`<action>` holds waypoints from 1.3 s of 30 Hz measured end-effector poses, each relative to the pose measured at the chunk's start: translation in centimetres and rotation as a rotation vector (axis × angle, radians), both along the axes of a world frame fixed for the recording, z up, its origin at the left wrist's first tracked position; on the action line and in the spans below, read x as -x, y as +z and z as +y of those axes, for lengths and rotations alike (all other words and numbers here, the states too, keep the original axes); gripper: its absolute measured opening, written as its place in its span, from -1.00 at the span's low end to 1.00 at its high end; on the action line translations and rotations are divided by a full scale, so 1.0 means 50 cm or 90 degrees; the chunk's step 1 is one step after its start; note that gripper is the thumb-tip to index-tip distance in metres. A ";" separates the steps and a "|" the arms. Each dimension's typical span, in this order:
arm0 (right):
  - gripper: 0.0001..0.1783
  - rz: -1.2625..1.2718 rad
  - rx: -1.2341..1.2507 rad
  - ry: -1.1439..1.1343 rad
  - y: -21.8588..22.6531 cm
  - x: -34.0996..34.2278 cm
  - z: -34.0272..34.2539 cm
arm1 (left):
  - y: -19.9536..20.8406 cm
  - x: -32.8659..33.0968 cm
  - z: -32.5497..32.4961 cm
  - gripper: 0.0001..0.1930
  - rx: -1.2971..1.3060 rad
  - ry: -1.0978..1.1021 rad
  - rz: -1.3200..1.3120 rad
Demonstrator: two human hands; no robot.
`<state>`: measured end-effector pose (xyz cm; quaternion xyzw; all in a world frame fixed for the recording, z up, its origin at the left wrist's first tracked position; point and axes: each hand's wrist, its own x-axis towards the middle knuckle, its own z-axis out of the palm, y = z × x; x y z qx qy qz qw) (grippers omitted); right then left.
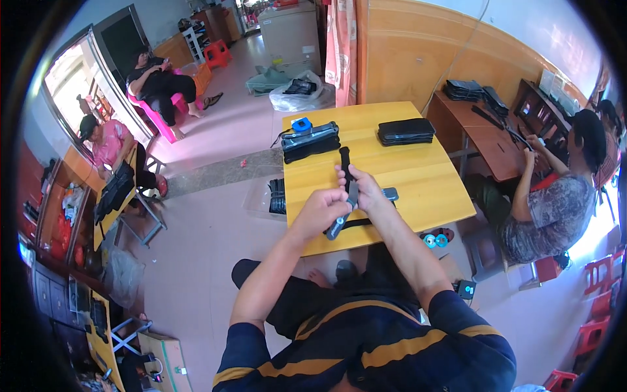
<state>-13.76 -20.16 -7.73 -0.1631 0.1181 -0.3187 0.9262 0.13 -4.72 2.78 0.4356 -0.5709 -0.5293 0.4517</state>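
Observation:
Both my hands are over the near half of the yellow table (pixel 431 189), closed on one black strap (pixel 336 228) with a grey section. Its upper end points away from me and its lower end, with pale lettering, hangs toward the table's near edge. My left hand (pixel 324 208) pinches the strap about its middle. Just beyond it, my right hand (pixel 364 189) grips the upper part. Another black strip (pixel 357 223) lies beneath, partly hidden by my wrist. A small dark flat object (pixel 390 194) rests beside my right hand.
Stacked black straps (pixel 311 142) and a blue object (pixel 301 124) sit at the table's far left, a black stack (pixel 405 132) far right. A clear bin (pixel 264 196) stands left of the table. A co-worker (pixel 555 202) handles strips at a brown table (pixel 480 140).

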 end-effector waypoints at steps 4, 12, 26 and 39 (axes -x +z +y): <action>-0.63 0.030 -0.009 -0.185 0.009 0.024 -0.082 | -0.013 0.013 0.101 -0.85 -0.030 -0.032 -0.091; -0.73 0.454 0.222 -0.313 0.077 0.024 -0.215 | 0.022 -0.055 0.246 -0.86 -0.063 -0.053 -0.289; -0.63 0.892 0.404 -0.467 -0.049 -0.123 -0.447 | 0.044 -0.165 0.203 -0.87 0.118 0.205 -0.653; -0.41 0.886 0.789 -0.418 -0.074 0.059 -0.275 | -0.071 -0.190 -0.193 -0.75 0.501 0.112 -0.910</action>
